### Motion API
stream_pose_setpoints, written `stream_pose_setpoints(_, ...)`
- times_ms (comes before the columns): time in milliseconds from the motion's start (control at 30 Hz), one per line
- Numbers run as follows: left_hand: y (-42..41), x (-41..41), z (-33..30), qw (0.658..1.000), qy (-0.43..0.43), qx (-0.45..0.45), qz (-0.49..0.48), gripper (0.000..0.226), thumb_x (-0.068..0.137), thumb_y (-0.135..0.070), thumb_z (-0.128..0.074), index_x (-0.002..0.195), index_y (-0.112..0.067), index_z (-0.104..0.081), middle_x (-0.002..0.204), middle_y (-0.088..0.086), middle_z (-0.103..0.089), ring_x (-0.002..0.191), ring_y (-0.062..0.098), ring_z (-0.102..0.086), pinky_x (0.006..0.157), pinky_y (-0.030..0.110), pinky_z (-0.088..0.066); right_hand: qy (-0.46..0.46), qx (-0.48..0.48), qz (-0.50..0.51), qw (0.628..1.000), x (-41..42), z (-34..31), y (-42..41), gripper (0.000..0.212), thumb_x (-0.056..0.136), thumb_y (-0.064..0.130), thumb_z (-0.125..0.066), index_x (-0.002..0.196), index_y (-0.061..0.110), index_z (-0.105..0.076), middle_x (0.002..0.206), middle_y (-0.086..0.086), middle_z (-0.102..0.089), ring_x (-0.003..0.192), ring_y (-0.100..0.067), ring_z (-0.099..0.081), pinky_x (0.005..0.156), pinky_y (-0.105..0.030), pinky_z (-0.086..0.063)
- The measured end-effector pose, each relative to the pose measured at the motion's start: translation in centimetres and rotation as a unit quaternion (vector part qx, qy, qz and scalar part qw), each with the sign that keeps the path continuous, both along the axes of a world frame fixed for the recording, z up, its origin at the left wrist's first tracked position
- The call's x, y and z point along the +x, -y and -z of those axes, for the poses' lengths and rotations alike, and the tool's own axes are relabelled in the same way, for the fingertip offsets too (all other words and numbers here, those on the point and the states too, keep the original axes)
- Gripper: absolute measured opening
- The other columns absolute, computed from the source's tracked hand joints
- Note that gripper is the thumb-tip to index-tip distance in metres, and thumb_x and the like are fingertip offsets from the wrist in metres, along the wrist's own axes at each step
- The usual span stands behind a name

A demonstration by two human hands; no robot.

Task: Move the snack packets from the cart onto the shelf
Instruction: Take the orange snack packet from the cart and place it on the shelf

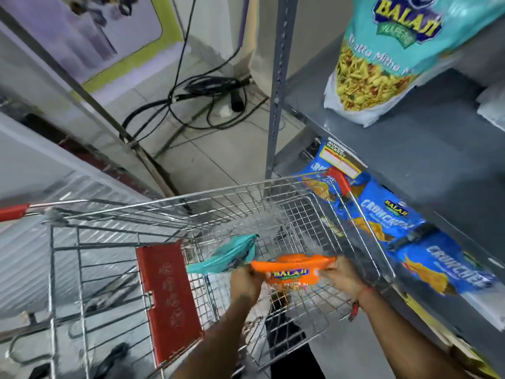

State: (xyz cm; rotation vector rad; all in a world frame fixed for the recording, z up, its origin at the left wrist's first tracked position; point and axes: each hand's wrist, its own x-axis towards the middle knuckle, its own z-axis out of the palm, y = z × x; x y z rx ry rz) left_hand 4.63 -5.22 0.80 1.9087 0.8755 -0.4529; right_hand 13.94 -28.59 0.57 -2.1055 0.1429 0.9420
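Both forearms reach down into the wire cart (207, 209). Left hand (246, 280) and right hand (341, 274) each clamp fingers on an end of the orange packet (293, 266), held level inside the basket, above its mesh floor. Red thread on the right wrist. Just behind the left hand, a teal packet (226, 255) lies in the cart, partly blurred. Red flap (166, 299) of the child seat stands left of the hands. To the right, the grey shelf (437, 149): blue packets (393, 222) in a row on the lower level beside the cart rim, one large teal packet of yellow mix (382, 64) upright on the level above. Far back, black cables (202, 97) coiled on floor tiles.
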Motion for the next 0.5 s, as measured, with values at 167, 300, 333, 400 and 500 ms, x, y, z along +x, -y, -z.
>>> stream_pose_setpoints(167,-1.4,0.7,-6.1,0.989,0.141,-0.037,0.002,0.019,0.068,-0.04,-0.066,0.053,-0.03,-0.065,0.043,-0.014,-0.058,0.043,-0.006,-0.049,0.05,0.016,-0.041,0.086,0.037,0.094,0.991,-2.2,-6.6,-0.6,0.015,0.076,-0.008,-0.069,0.09,-0.012,-0.069,0.082,-0.014,-0.068,0.059,-0.006,-0.06,0.062,-0.023,-0.049)
stream_pose_setpoints(300,-2.6,2.3,-13.0,0.961,0.261,-0.084,0.032,0.025,0.071,-0.042,-0.072,0.065,-0.018,-0.068,0.066,0.011,-0.067,0.065,0.009,-0.053,0.064,0.037,-0.048,0.189,0.08,0.162,0.965,-4.1,-15.3,-1.3,0.015,0.079,0.002,-0.07,0.091,-0.007,-0.071,0.089,-0.021,-0.071,0.077,-0.018,-0.061,0.075,-0.029,-0.048)
stream_pose_setpoints(333,-2.7,3.0,-15.4,0.954,0.281,-0.095,0.04,0.019,0.074,-0.033,-0.075,0.066,-0.017,-0.069,0.069,0.012,-0.069,0.067,0.011,-0.055,0.065,0.038,-0.05,0.213,0.093,0.178,0.956,-4.6,-17.6,-1.4,0.015,0.081,0.003,-0.069,0.093,-0.006,-0.071,0.09,-0.021,-0.072,0.075,-0.017,-0.061,0.072,-0.027,-0.048)
stream_pose_setpoints(400,-2.4,4.6,-20.4,0.938,0.317,-0.124,0.067,0.012,0.078,-0.02,-0.074,0.07,-0.012,-0.069,0.07,0.011,-0.067,0.069,0.014,-0.056,0.067,0.036,-0.05,0.259,0.121,0.212,0.934,-5.4,-22.3,-1.2,0.017,0.083,0.004,-0.066,0.097,-0.005,-0.07,0.088,-0.012,-0.073,0.067,-0.006,-0.063,0.066,-0.016,-0.051)
stream_pose_setpoints(500,-1.4,6.8,-28.1,0.901,0.385,-0.156,0.128,0.014,0.08,-0.01,-0.07,0.069,-0.004,-0.063,0.058,0.0,-0.063,0.056,0.005,-0.054,0.057,0.023,-0.046,0.339,0.156,0.251,0.893,-6.5,-29.6,-0.4,0.013,0.083,0.006,-0.067,0.094,0.0,-0.071,0.074,0.005,-0.074,0.061,0.002,-0.063,0.068,-0.016,-0.051)
